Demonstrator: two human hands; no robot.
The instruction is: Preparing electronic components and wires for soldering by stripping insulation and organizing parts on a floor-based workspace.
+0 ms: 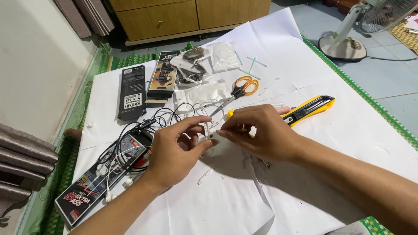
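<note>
My left hand (176,150) and my right hand (259,130) meet over white paper sheets (331,130) spread on the floor. Between their fingertips they pinch a small white earphone remote piece (207,129) attached to a thin white cable. The left thumb and forefinger grip it from the left; the right fingertips touch its right side. A small white plastic part (204,176) lies on the paper just below the hands. Tangled black and white earphone cables (130,148) lie left of my left hand.
A yellow-black utility knife (311,108) lies behind my right hand, orange-handled scissors (244,86) farther back. Black earphone boxes (132,91) and clear bags (204,93) sit at the back left, another box (85,196) near left. A floor fan (348,39) stands far right.
</note>
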